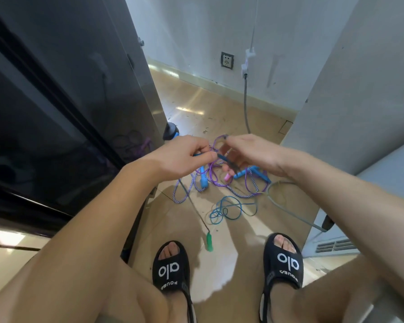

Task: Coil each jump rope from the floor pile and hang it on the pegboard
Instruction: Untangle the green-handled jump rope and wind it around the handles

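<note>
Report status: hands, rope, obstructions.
Left hand, right hand pinching purple jump rope. Pile tangled on floor. Pegboard unseen.

Tangled jump ropes [222, 185] on floor [210, 113]

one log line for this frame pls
left hand: pinching dark teal rope | right hand: gripping same rope | purple striped rope: floor pile | green handle: on floor
</note>
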The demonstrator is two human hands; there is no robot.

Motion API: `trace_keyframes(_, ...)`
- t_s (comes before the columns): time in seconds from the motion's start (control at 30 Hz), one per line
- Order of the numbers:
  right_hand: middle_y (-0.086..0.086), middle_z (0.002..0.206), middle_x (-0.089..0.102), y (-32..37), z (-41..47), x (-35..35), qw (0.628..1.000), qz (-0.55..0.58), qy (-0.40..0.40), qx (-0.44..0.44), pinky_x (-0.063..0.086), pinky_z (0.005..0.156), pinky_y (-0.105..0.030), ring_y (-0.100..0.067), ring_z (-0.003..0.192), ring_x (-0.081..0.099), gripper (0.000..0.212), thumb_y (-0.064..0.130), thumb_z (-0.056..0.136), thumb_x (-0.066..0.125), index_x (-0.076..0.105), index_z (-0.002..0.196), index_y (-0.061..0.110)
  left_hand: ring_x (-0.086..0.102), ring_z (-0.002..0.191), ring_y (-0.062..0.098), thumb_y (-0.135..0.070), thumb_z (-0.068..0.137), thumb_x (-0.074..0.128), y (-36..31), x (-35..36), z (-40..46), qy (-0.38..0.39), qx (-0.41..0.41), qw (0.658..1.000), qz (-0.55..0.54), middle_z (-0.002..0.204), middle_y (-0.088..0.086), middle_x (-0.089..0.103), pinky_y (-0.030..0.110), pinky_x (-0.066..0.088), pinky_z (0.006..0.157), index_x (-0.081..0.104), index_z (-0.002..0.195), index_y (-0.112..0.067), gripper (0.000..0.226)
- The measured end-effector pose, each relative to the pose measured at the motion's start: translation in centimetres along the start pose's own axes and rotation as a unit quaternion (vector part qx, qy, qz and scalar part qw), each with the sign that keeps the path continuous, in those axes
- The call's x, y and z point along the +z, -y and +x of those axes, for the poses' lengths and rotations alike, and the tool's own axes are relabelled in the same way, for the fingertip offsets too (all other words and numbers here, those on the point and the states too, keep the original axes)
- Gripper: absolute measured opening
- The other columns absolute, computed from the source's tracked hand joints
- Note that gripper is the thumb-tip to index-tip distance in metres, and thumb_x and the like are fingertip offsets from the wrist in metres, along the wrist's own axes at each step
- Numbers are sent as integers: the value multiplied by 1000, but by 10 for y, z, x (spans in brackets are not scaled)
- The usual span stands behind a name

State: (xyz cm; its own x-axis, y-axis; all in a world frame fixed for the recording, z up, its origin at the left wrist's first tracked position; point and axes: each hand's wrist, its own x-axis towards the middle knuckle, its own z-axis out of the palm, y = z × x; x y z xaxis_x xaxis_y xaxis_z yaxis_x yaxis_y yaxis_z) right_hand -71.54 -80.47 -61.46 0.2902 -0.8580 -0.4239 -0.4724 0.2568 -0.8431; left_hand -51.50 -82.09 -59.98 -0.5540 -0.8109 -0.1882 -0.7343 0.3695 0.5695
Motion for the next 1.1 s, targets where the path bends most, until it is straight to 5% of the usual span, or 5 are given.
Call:
trace_keyframes(0.07, -3, 63, 51, 4, 2, 8, 999, 0, 17, -30, 55, 79, -63, -23, 62, 53, 36, 50, 89, 52, 62, 72, 21, 32, 53, 7, -41, 99, 59, -1, -1, -1, -4, 6, 1000, -16, 59, -9, 36, 20, 28, 50, 50, 74, -15, 37)
trace_keyframes(0.27, 1, 57, 47, 4, -8, -16, 998, -23, 25, -61, 32, 53, -27, -17, 55, 38, 44, 30, 95, 63, 60, 52, 22, 43, 56, 12, -41, 101, 56, 3, -6, -3, 32, -7, 996, -82, 63, 1, 43, 30, 51, 57, 59, 76, -19, 33)
trace_keyframes(0.73, -6, 61, 56, -6, -6, -35, 998, 15, -38, -46, 40, 54, -24, -17, 56, 50, 35, 10, 93, 62, 62, 58, 15, 51, 51, 12, -34, 103, 54, -3, -13, -8, 28, -17, 992, -118, 67, -3, 61, 22, 49, 58, 65, 79, -30, 26)
trace_keyframes(0.9, 6, 65, 54, 5, -13, -20, 995, -10, -27, -96, 35, 51, -23, -15, 60, 41, 3, 13, 90, 68, 67, 93, 11, 51, 51, 12, -32, 102, 55, 6, -12, -9, 8, -24, 993, -118, 73, -1, 65, 28, 48, 60, 62, 83, -24, 22)
trace_keyframes(1.1, 7, 55, 61, 12, -16, -20, 995, -22, -6, -96, 34, 41, -21, -19, 46, 43, 22, 12, 96, 63, 63, 74, 10, 51, 54, 14, -33, 102, 57, 8, -13, -13, 11, -24, 990, -140, 67, -5, 62, 34, 49, 64, 61, 77, -26, 26)
